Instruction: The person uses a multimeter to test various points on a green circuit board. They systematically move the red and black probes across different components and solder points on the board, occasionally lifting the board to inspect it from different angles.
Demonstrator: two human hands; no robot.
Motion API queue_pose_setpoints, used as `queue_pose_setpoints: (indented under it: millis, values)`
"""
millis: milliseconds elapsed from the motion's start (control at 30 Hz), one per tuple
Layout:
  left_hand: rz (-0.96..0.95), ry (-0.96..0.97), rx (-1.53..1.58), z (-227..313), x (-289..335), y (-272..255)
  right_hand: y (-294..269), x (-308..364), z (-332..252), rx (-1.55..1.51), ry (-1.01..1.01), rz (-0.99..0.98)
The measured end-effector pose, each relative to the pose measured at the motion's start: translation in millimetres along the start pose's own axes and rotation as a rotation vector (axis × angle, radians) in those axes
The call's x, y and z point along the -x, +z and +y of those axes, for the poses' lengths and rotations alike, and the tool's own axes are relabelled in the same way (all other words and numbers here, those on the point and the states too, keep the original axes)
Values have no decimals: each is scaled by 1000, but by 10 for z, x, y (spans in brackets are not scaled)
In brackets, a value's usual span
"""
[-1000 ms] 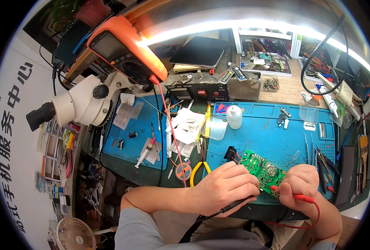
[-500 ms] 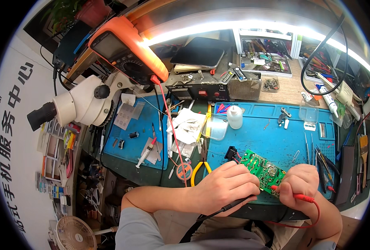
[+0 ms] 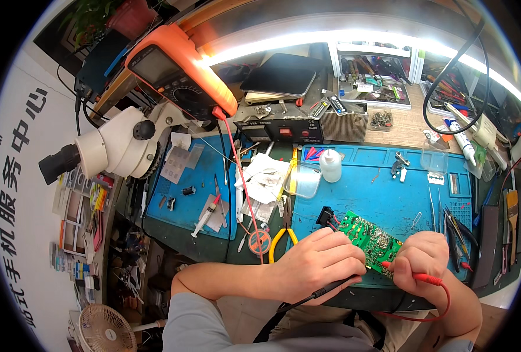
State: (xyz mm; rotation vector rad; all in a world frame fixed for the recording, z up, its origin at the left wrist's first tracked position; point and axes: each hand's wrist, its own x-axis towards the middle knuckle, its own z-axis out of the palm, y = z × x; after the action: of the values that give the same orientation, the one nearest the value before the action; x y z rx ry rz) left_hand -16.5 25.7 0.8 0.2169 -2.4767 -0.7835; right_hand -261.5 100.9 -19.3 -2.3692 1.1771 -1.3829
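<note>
While both hands crowd the green PCB (image 3: 370,236) by the near edge of the larger blue mat (image 3: 377,193), solder side apparently up, it's prob. a steady-contact step: black probe (image 3: 332,286) in the L hand (image 3: 325,258), red probe (image 3: 428,279) in the R hand (image 3: 420,258). To do it well, each tip wants one solder joint only, no bridging btwn neighbours, w/ light, even pressure & the grip kept back from bare metal. Bracing the hands helps b/c a skid could short adjacent points; the PCB shouldn't rock, nor its wired black connector (image 3: 325,216), off the far-left corner, get tugged. Checking the DMM (image 3: 181,73) calls for eyes only, tips staying put. Now the pose: L forearm (image 3: 225,280) runs in almost level from the left, back of hand up, fingers pressed together & curled over the black probe; its tip's hidden, so can't tell what it meets. R forearm (image 3: 461,302) angles up from lower right, fingers folded tight like a fist, thumb pinching the red probe, which points at the PCB's near-right edge. Actual metal contact there? Can't tell, too small.
</note>
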Motion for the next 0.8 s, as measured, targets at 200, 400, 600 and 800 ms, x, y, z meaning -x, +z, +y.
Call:
queue_pose_setpoints:
  millis: [200, 400, 600, 800]
  values:
    - [-3, 1, 0, -5, -7, 8, -14, 5, 1, 11, 4, -5]
    - [-8, -6, -5, 4, -7, 1, -5, 0, 7, 3, -4, 1]
    - [-9, -6, -5, 0, 15, -12, 17, -5, -7, 3, 1, 2]
    - [-27, -3, -7, 9, -21, -16, -45, -23, -32, 16, -4, -17]
